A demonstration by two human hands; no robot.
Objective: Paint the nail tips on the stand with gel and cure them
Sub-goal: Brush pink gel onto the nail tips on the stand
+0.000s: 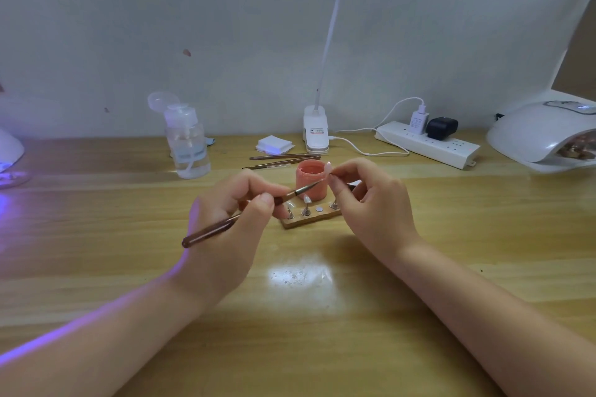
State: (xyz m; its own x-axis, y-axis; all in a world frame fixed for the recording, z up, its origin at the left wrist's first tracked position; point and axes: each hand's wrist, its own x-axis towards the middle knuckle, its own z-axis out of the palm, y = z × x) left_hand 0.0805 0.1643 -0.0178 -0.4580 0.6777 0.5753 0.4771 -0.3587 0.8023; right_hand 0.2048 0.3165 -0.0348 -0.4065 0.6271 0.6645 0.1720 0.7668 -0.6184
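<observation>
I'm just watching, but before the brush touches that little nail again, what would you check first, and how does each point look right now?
1. Brush gripped firmly by the left hand: ok.
2. Nail tip pinched by the right hand, raised above the stand: ok.
3. Bristles near the nail tip, over the gel jar: ok.
4. Gel jar open and within reach: ok.
5. Enough gel on the bristles: cannot tell, too small.
6. Wooden stand has a free slot for returning the tip: ok.
</observation>
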